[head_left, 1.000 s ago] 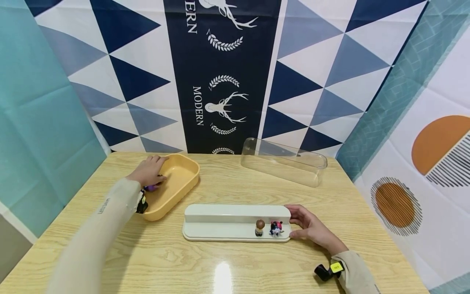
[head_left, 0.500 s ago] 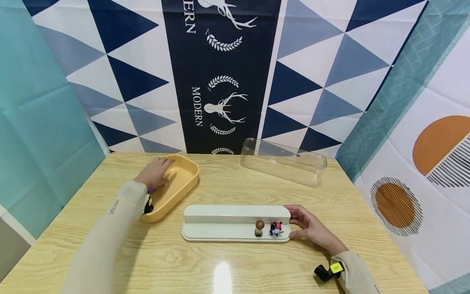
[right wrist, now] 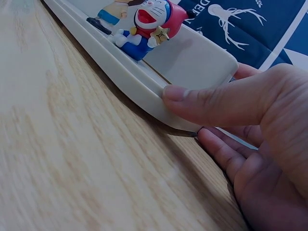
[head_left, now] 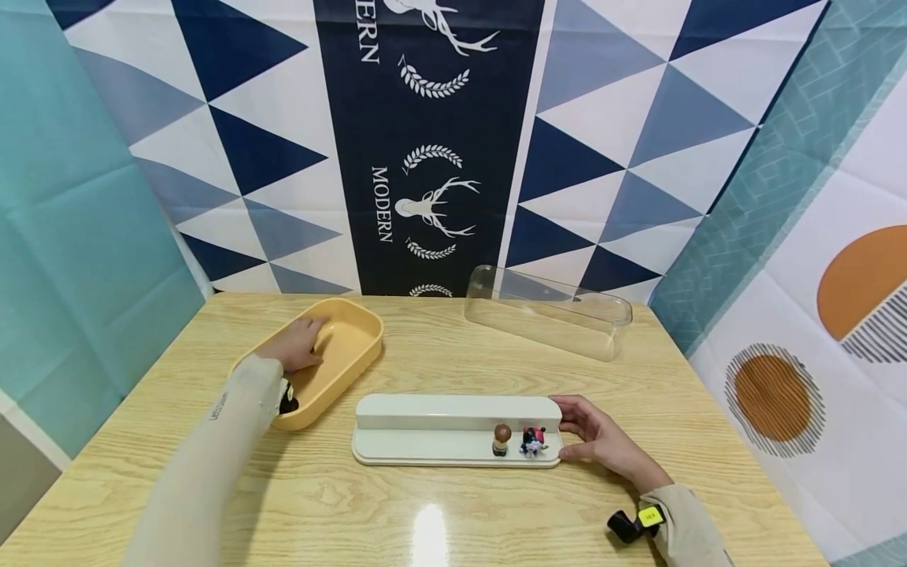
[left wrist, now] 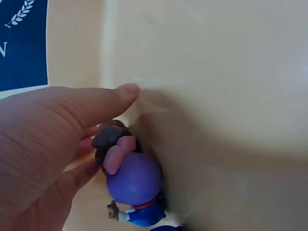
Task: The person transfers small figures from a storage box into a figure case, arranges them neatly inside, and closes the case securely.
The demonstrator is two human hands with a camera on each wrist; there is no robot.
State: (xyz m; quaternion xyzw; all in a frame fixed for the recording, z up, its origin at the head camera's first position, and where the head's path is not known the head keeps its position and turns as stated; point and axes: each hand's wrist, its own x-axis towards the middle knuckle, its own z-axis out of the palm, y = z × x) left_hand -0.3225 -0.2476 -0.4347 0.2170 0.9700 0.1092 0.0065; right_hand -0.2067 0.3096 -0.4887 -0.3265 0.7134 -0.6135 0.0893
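Observation:
My left hand (head_left: 294,344) is down inside the yellow tray (head_left: 364,358) at the left. In the left wrist view, its straight thumb lies above a small figurine (left wrist: 134,178) with a purple cap, pink bow and blue clothes. The fingers are beside the figurine's brown top; no firm hold on it shows. At the right end of the white display base (head_left: 425,445), my right hand (head_left: 598,441) grips the edge, thumb in front and fingers behind. On the base stand a brown-haired figurine (head_left: 501,439) and a red-hooded blue cat figurine (head_left: 533,441).
A clear plastic cover (head_left: 546,323) lies at the back right of the wooden table (head_left: 340,520). Patterned cloth (head_left: 432,157) hangs right behind the table's back edge. Part of another blue thing (left wrist: 166,228) shows at the bottom of the left wrist view.
My left hand has moved slightly right and lower into the yellow tray, and the purple item near it is now hidden in the head view. The right hand and the base have stayed put.

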